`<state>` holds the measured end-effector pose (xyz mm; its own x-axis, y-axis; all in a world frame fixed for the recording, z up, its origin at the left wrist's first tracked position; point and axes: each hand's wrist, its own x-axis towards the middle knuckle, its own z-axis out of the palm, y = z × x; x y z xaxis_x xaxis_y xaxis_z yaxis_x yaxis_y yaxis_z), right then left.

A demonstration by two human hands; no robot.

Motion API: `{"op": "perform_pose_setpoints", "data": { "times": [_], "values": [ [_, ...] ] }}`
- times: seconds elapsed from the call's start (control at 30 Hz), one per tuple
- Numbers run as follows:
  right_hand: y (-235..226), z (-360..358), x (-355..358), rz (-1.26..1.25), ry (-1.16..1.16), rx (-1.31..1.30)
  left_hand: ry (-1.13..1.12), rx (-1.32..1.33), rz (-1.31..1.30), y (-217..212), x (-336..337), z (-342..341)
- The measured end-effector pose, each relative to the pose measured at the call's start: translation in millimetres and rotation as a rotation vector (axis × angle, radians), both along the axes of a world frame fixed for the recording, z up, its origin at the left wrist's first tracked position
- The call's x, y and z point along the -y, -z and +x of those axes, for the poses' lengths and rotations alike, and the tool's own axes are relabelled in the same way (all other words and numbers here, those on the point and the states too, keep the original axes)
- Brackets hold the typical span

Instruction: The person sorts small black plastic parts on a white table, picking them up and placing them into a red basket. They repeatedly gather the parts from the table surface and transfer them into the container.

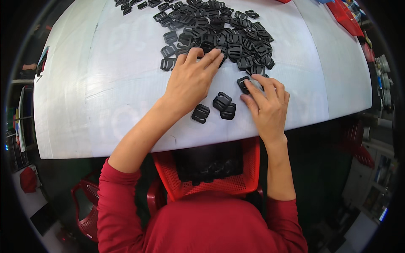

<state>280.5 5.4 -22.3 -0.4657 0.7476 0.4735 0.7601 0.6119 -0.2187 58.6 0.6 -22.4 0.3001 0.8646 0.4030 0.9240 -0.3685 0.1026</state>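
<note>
The left hand point(190, 80) lay palm down on the white table point(84, 92), its forearm stretched forward from the red sleeve point(114, 202). Its fingers were straight and close together, and their tips rested on the near edge of the heap of black plastic buckles point(219, 33) that covered the far middle of the table. They gripped nothing.

The right hand point(265, 103) also lay palm down, nearer the table's front edge, with the wrist bent slightly inward. Its fingers were a little spread; the index and middle fingertips pressed on a single buckle point(243, 83) at the bottom of the heap, and the thumb lay alongside on the table.

Between the hands, apart from the heap, lay three loose buckles point(215, 107): one alone near the left wrist, and two overlapping just beside the right thumb.

A red mesh basket point(249, 164) holding more black buckles sat below the table edge, in front of the person.
</note>
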Motion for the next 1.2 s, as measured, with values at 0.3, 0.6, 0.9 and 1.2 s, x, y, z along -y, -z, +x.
{"op": "perform_pose_setpoints", "data": {
  "times": [0.3,0.6,0.9,1.2],
  "values": [
    [-3,6,6,-0.103,-0.043,-0.205,-0.007,0.107,-0.083,-4,47,5],
    [-10,-2,-30,0.036,0.077,-0.106,-0.014,-0.014,0.02,1,6,12],
    [-15,11,-15,-0.238,0.054,-0.264,0.056,0.096,-0.077,-11,57,9],
    [-2,31,-24,-0.063,0.087,-0.179,0.087,0.122,-0.014,-9,49,17]
  ]
}}
